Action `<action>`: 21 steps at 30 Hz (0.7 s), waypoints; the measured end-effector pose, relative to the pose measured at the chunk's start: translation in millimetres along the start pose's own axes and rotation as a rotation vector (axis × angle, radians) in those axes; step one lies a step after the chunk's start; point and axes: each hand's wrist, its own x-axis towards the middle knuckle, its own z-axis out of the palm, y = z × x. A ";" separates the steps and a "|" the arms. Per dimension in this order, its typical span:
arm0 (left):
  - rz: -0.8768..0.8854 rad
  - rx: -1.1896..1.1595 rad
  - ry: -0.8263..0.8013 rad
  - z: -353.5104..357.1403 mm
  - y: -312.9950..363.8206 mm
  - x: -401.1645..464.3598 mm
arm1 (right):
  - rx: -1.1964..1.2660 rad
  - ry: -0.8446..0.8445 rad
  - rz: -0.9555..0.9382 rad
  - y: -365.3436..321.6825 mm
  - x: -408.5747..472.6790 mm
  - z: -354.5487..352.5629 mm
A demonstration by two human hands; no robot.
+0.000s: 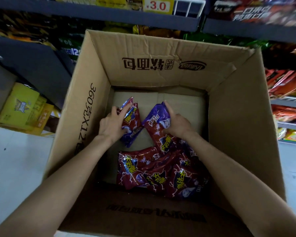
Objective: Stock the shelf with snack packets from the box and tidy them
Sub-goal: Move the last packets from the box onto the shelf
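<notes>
An open cardboard box (237, 117) stands on the floor before stocked shelves (143, 16). Loose packets (161, 171) lie at its bottom. The left hand (112, 124) grips one packet (132, 122); the right hand (177, 125) grips another (154, 117).

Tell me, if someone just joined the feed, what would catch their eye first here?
The big open cardboard box fills the middle of the view, with both arms reaching down into it. Near its floor the left hand grips one red-and-purple snack packet and the right hand grips another, above a loose pile of matching packets at the near side. Behind the box, shelves packed with snacks frame the scene.
</notes>
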 end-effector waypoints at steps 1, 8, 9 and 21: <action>-0.004 -0.026 0.008 -6.2 0.1 -0.6 | -0.001 0.020 -0.001 -2.7 -4.8 -4.7; -0.039 -0.206 0.264 -95.2 12.1 -22.8 | 0.145 0.272 -0.079 -17.8 -69.3 -83.7; -0.031 -0.251 0.323 -111.0 17.3 -29.7 | 0.181 0.332 -0.087 -16.1 -83.5 -97.8; 0.179 -0.986 0.761 -185.5 177.4 -125.4 | 0.862 0.575 -0.212 122.9 -270.3 -206.7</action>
